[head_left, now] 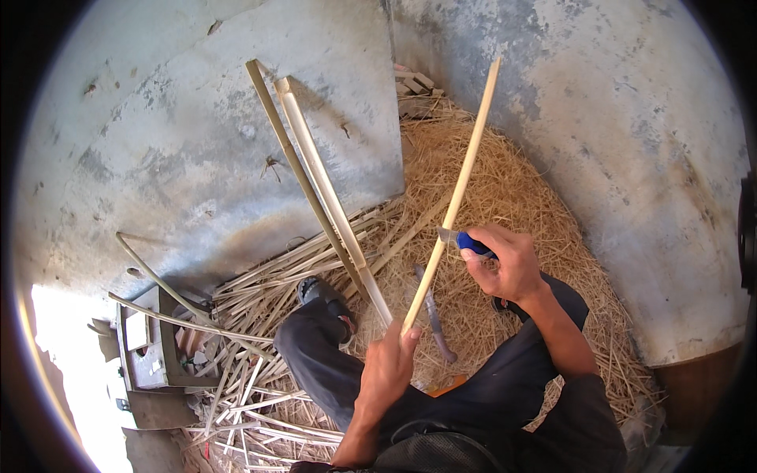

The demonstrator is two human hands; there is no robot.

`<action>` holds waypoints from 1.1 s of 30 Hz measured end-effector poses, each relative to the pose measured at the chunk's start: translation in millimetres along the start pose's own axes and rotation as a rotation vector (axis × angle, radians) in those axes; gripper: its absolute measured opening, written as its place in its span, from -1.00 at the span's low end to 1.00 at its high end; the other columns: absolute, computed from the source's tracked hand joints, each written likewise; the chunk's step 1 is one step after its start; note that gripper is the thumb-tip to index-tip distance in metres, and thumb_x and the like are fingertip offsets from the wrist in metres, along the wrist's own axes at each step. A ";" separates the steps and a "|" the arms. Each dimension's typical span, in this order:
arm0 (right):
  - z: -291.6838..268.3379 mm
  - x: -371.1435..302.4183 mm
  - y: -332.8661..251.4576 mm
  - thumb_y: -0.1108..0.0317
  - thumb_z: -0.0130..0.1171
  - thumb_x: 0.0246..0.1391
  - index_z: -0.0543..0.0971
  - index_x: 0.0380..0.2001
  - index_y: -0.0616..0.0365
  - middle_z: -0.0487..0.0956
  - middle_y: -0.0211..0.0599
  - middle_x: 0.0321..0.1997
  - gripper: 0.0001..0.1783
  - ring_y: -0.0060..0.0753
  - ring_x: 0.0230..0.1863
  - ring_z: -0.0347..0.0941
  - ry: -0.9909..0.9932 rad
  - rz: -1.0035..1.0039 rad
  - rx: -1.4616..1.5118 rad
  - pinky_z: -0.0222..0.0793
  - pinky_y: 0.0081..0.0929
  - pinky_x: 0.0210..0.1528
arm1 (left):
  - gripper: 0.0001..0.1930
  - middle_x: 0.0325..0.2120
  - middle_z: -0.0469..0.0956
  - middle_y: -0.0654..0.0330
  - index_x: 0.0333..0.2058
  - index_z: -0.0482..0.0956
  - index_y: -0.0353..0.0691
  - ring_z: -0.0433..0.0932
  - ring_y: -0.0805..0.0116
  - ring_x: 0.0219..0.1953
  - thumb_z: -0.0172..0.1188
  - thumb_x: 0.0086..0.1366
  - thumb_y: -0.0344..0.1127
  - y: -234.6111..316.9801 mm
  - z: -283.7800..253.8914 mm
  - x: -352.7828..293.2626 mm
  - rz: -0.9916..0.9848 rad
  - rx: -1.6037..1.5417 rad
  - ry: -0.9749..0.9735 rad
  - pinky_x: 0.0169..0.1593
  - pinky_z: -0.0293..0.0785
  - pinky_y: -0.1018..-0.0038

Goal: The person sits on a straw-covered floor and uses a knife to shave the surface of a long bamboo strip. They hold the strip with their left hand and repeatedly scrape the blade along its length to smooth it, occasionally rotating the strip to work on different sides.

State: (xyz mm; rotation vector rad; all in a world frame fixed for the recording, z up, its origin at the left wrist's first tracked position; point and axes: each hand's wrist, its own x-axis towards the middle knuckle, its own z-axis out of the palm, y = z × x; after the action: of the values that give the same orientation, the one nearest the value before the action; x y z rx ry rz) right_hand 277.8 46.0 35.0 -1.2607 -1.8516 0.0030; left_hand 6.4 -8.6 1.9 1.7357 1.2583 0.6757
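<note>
My left hand (pixel 387 369) is closed around the lower end of a pale bamboo strip (pixel 465 167), which slants up and to the right. In my right hand (pixel 511 264) is a knife with a blue handle (pixel 475 243). Its short blade (pixel 448 235) touches the strip partway along its length. Two split bamboo lengths lean up the wall on the left: a darker one (pixel 293 162) and a hollow, light-faced one (pixel 321 177). The hollow one's foot ends close to my left hand; I cannot tell if my fingers touch it.
Between my legs lies a long-bladed tool with a brownish handle (pixel 443 344). Shavings (pixel 505 189) are heaped to the right, and cut bamboo strips (pixel 260 296) lie to the left. A worn box (pixel 150 347) stands at the left, near grey walls (pixel 181 134).
</note>
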 end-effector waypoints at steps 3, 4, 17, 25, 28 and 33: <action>0.9 1.2 -0.1 0.20 0.38 0.26 0.70 -0.10 0.16 0.74 -0.24 -0.30 -0.72 -0.25 -0.41 0.72 -0.010 -0.040 -0.006 0.60 -0.35 -0.42 | -0.65 -0.60 0.47 -0.26 -0.17 0.45 -0.36 0.52 -0.46 -0.43 0.11 0.65 -0.12 -2.2 0.7 -6.9 -0.002 0.036 -0.022 -0.34 0.35 -0.14; 0.5 2.1 -0.4 0.20 0.38 0.25 0.70 -0.10 0.15 0.74 -0.24 -0.29 -0.72 -0.25 -0.42 0.72 -0.015 -0.056 -0.004 0.60 -0.36 -0.42 | -0.65 -0.60 0.47 -0.26 -0.17 0.44 -0.35 0.52 -0.46 -0.43 0.11 0.65 -0.11 -2.7 0.9 -8.6 0.001 0.041 -0.027 -0.33 0.35 -0.15; -22.7 19.5 25.8 0.16 0.33 0.32 0.72 -0.08 0.34 0.77 -0.02 -0.26 -0.61 -0.15 -0.34 0.76 -0.004 0.065 -0.068 0.66 -0.31 -0.28 | -0.67 -0.57 0.50 -0.25 -0.18 0.44 -0.34 0.54 -0.45 -0.40 0.08 0.65 -0.13 -25.6 -15.3 -45.7 -0.058 0.050 -0.024 -0.31 0.37 -0.16; -28.3 62.7 61.9 0.26 0.30 0.34 0.69 -0.09 0.39 0.71 -0.11 -0.36 -0.67 -0.35 -0.51 0.55 0.043 0.059 -0.115 0.43 -0.39 -0.42 | -0.68 -0.57 0.51 -0.28 -0.20 0.41 -0.32 0.55 -0.47 -0.38 0.12 0.63 -0.15 -35.9 -23.4 -60.8 -0.070 0.105 -0.004 -0.33 0.38 -0.17; -26.5 64.9 62.6 0.18 0.28 0.37 0.72 -0.09 0.33 0.73 -0.17 -0.40 -0.64 -0.36 -0.50 0.59 0.019 0.113 -0.144 0.46 -0.39 -0.43 | -0.67 -0.57 0.51 -0.28 -0.23 0.41 -0.32 0.55 -0.47 -0.38 0.12 0.63 -0.15 -41.8 -24.9 -62.7 -0.081 0.066 -0.021 -0.33 0.37 -0.17; -16.3 48.2 33.5 0.14 0.27 0.37 0.74 -0.09 0.23 0.73 -0.24 -0.40 -0.66 -0.37 -0.49 0.63 -0.092 0.157 -0.091 0.48 -0.39 -0.44 | -0.67 -0.57 0.51 -0.28 -0.23 0.43 -0.32 0.55 -0.46 -0.39 0.11 0.64 -0.14 -51.4 -24.1 -56.2 -0.116 0.018 -0.015 -0.33 0.37 -0.17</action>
State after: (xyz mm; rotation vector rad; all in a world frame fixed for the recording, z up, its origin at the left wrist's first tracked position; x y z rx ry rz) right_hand 308.5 91.6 61.5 -1.4887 -1.8440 0.0632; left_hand -56.6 -47.5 -28.2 1.6655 1.3473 0.5846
